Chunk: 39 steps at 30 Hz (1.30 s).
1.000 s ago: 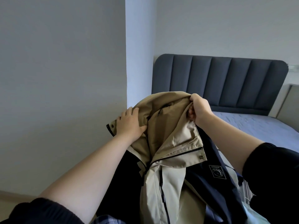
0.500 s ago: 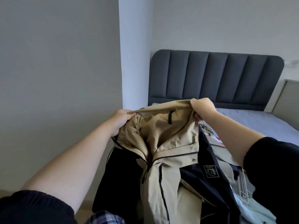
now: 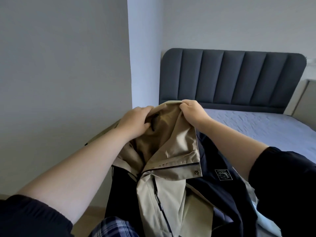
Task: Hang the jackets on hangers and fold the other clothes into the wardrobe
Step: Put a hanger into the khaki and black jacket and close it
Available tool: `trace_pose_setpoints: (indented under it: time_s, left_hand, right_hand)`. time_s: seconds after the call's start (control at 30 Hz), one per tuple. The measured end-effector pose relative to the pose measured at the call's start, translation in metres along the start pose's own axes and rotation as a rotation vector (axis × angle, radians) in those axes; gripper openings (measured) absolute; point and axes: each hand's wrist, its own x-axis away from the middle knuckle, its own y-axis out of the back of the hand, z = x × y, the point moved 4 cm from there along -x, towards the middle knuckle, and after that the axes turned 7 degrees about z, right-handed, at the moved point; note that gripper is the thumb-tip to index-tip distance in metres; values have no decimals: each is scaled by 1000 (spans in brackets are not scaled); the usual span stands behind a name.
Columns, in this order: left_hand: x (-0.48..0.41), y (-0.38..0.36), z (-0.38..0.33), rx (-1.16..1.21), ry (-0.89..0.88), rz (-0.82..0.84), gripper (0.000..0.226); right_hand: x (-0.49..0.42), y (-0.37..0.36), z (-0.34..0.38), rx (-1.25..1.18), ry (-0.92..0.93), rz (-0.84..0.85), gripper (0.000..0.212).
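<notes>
Reaching forward with both forearms bare, black sleeves pushed up toward the elbows. Gripping the collar of a beige zip-front shell jacket with navy panels (image 3: 171, 151) from either side. Curling the left hand (image 3: 135, 122) over the collar's left edge, fingers tucked into the lining just beside a short black hanging loop (image 3: 154, 122). Clenching the right hand (image 3: 193, 112) into a tight fist on the collar's top edge, knuckles up, fabric pinched inside.

Held up in the air at chest height, in front of a bed with a dark grey channel-padded headboard (image 3: 230, 77) and a pale blue-grey sheet (image 3: 256, 127), with the body of the garment hanging down past the bottom of the view. Collar lining open toward the camera, right front flap folded outward. Showing a black zip (image 3: 159, 199) down the front, a round metal snap (image 3: 197, 172) at the flap's corner and a square white-outlined badge (image 3: 223, 174) on the navy panel. Blue plaid cloth (image 3: 112, 228) just under the hem at the lower edge.

Compared with half a second ago: hands drawn closer together, collar no longer stretched wide but bunched between them, left hand shifted inward onto the lining near the loop.
</notes>
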Motion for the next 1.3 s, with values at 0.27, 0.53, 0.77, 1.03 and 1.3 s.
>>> trace_pose_setpoints:
  time_s: [0.27,0.53,0.77,1.03,1.3]
  left_hand:
    - [-4,2,27,352,234,189,30]
    - [-3,-1,27,583,430,-135,25]
    - [17,-5,55,479,444,580,36]
    - [25,-38,54,125,410,469,23]
    - [30,-35,37,1414,568,233,11]
  right_hand:
    - [-2,-10,-7,162,-34,119,33]
    - [2,-25,-34,266,-91,370,18]
    - [-1,-2,-61,187,-207,-93,25]
    - [0,-10,-61,55,-188,-138,12]
    - [-1,3,-76,-20,-257,-215,16]
